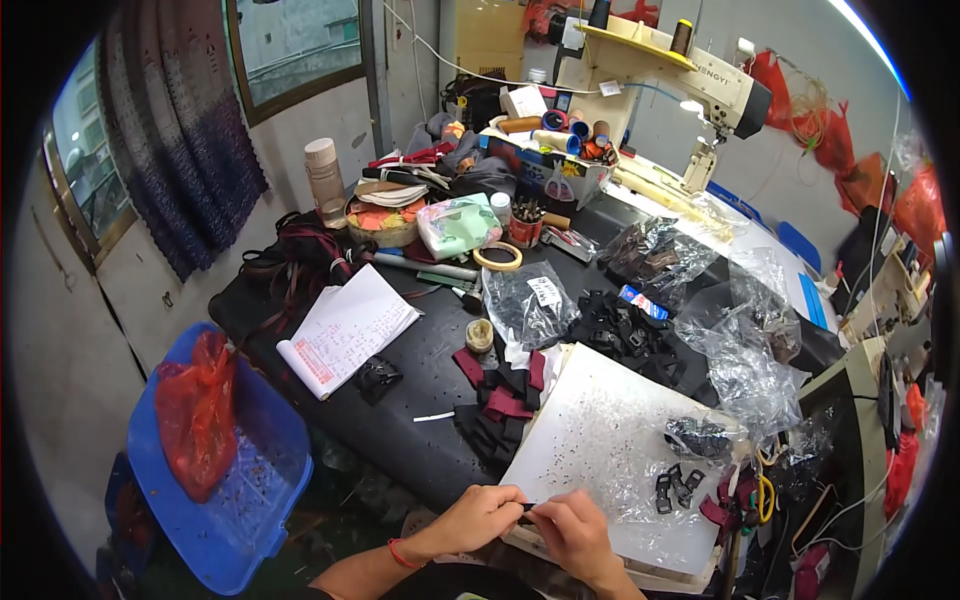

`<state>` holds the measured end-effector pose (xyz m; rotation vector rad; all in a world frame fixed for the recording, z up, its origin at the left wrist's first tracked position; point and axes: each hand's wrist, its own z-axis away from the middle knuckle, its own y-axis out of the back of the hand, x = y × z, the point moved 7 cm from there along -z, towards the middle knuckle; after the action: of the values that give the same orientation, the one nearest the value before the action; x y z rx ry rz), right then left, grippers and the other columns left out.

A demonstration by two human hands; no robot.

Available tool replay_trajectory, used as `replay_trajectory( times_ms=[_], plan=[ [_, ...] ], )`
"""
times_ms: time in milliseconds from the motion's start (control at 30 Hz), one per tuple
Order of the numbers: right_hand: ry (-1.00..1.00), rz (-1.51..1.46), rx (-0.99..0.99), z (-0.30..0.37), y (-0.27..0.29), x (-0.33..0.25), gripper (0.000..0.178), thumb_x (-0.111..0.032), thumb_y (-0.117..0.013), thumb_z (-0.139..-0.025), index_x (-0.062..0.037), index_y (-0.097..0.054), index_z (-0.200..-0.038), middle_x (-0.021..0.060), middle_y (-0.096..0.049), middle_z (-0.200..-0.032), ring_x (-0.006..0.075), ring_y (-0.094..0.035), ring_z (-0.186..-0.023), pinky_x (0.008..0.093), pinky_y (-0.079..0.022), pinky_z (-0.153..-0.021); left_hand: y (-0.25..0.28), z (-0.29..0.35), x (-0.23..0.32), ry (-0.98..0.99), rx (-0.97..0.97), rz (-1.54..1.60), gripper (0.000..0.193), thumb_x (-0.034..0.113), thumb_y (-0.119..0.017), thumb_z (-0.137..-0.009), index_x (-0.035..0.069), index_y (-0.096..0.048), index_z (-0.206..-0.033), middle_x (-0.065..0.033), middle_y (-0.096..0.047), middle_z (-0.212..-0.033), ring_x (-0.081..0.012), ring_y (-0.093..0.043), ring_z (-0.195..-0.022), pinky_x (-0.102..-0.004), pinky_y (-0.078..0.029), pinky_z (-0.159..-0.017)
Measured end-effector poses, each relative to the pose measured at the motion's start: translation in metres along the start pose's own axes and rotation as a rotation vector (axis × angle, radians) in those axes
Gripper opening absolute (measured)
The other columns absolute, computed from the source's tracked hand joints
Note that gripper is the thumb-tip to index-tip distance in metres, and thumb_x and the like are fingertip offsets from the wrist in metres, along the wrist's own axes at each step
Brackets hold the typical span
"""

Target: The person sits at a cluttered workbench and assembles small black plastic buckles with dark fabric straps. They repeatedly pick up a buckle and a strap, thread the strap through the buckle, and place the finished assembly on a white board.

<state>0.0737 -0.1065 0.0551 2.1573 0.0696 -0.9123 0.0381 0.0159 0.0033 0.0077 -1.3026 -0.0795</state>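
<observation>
My left hand (474, 518), with a red band at its wrist, and my right hand (576, 535) meet at the near edge of a white board (570, 440). Both are closed, pinching a small black piece (527, 507) between their fingertips; its kind is mostly hidden. Black plastic buckles (678, 488) lie on the board to the right, near a clear bag of black parts (698, 437). Dark specks are scattered over the board. Beyond its left edge sit black and maroon strap pieces (505, 403), and past its far edge spreads a heap of black parts (635, 335).
A blue tub (300, 460) holding a red plastic bag (200, 415) stands at the left. An open notepad (345, 325) rests on the black table. Yellow-handled scissors (766, 498) are right of the board. Crumpled clear bags (745, 350) and a sewing machine (720, 90) are farther back.
</observation>
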Motion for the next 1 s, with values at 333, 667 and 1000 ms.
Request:
replay_trajectory(
  times_ms=[333, 667, 1000],
  plan=[
    [0.042, -0.122, -0.135, 0.002, -0.01, 0.001, 0.026, -0.007, -0.075, -0.072, -0.0019, -0.063, -0.094, 0.0087, -0.061, -0.084, 0.0244, -0.059, -0.071, 0.0325, -0.049, -0.061, 0.004, 0.006, -0.01, 0.062, -0.126, -0.075, 0.02, 0.015, -0.049, -0.088, 0.001, -0.064, -0.09, 0.0015, -0.053, -0.056, -0.0062, -0.047, -0.05, -0.0224, -0.039, -0.048],
    [-0.113, -0.015, 0.123, 0.008, 0.005, 0.013, 0.025, -0.001, -0.077, -0.067, -0.0044, -0.065, -0.088, 0.0097, -0.06, -0.081, 0.0226, -0.061, -0.075, 0.0305, -0.05, -0.065, 0.102, -0.027, -0.009, -0.328, 0.792, -1.01, 0.025, 0.015, -0.058, -0.086, 0.002, -0.061, -0.108, -0.0175, -0.054, -0.122, -0.0387, -0.04, -0.122, -0.0444, -0.035, -0.098],
    [-0.373, -0.323, 0.269, 0.018, -0.001, 0.031, 0.024, 0.005, -0.069, -0.075, 0.0012, -0.061, -0.097, 0.0121, -0.063, -0.091, 0.0175, -0.063, -0.078, 0.0284, -0.052, -0.066, 0.13, -0.009, 0.025, -0.512, 0.988, -0.156, 0.019, 0.001, -0.054, -0.09, 0.003, -0.063, -0.107, -0.0048, -0.059, -0.083, -0.0129, -0.061, -0.077, -0.0233, -0.05, -0.066]
  ],
)
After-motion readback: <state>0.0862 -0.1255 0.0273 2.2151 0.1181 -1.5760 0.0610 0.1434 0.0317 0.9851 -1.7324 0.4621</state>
